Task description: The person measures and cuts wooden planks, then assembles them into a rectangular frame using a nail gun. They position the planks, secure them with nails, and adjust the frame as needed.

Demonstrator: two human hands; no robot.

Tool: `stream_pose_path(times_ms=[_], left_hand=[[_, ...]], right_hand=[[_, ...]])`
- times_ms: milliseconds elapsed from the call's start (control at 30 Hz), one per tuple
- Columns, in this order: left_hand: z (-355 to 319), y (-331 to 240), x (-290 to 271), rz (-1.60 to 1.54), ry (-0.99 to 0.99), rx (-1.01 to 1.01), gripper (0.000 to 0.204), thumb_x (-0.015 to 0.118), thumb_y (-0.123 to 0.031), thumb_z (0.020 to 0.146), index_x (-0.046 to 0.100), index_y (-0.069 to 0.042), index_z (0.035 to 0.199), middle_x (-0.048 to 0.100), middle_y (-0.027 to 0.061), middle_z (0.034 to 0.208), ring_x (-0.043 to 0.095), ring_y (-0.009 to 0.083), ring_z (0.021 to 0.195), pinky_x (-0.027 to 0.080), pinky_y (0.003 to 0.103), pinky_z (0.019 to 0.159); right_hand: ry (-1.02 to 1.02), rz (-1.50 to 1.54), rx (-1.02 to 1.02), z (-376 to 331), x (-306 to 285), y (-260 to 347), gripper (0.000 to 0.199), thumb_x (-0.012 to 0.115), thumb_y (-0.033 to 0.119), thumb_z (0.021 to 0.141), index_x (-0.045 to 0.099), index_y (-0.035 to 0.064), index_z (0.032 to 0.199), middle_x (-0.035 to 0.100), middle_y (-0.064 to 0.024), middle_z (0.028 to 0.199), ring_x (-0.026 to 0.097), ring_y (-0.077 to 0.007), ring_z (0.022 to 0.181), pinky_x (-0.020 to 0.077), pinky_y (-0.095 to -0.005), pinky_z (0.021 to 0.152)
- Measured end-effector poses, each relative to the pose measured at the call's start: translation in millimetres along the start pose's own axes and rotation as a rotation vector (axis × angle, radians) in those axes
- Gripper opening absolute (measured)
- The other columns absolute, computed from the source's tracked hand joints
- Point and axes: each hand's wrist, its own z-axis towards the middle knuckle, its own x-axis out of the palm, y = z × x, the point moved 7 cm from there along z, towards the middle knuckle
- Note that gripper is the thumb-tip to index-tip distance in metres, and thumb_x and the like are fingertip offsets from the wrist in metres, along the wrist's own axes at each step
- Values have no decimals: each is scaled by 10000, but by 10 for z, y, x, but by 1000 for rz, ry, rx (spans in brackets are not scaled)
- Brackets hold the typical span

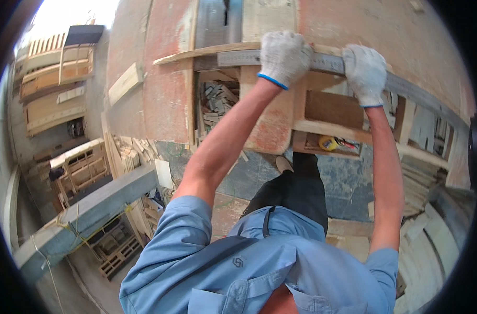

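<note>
A long, thin wooden strip (202, 52) lies across the worn, reddish wooden bench, its left end reaching past a metal rule. Along the strip's near side runs this metal rule (326, 63) with graduation marks. My left hand (285, 56), in a white knit glove with a blue cuff, is closed over the strip about its middle. Farther right, my right hand (365, 74) wears a matching glove and curls over the strip near its right end. Both hands' fingertips are partly hidden, and each also lies against the rule.
A metal plate with a dark slot (217, 26) is set into the bench (168, 89). Below are openings with wood scraps (217, 99) and a shelf holding a yellow tape roll (328, 143). A loose wood block (126, 83) lies left. Wooden frames and a grey beam (92, 214) stand farther left.
</note>
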Motion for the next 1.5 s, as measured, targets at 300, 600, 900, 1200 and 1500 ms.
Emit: stream_pose_path(times_ms=[300,600,900,1200,1500], left_hand=[[78,142,168,-6,183,-131,369,608,-338,960,685,-96,692,677,143,713,659,353,716,480,501,685],[613,423,536,31,221,-86,410,586,-366,973,709,-93,693,691,162,701,676,363,656,503,497,649],[1225,849,1024,195,218,18,358,555,-361,984,767,-164,774,720,131,738,716,344,697,550,490,627],[1301,877,873,180,344,-148,420,519,-396,995,781,-140,790,754,132,805,742,353,765,561,517,667],[450,385,435,68,308,-240,310,596,-361,887,769,-165,721,718,121,728,714,302,710,485,459,645]], right_hand=[[119,-3,49,95,232,-69,170,615,276,963,699,151,885,696,-65,836,662,-305,821,500,-460,776],[81,-93,-31,591,682,-398,208,584,281,976,668,154,835,676,-75,780,653,-310,750,500,-462,715],[86,-134,54,1288,1098,-711,380,499,371,1012,711,136,802,741,-132,811,710,-343,778,537,-491,749],[333,-131,155,1379,1295,-850,493,434,453,1023,754,112,871,747,-186,890,720,-410,856,545,-548,822],[461,-16,176,550,879,-547,434,464,408,1033,681,53,909,716,-240,913,675,-450,894,505,-567,825]])
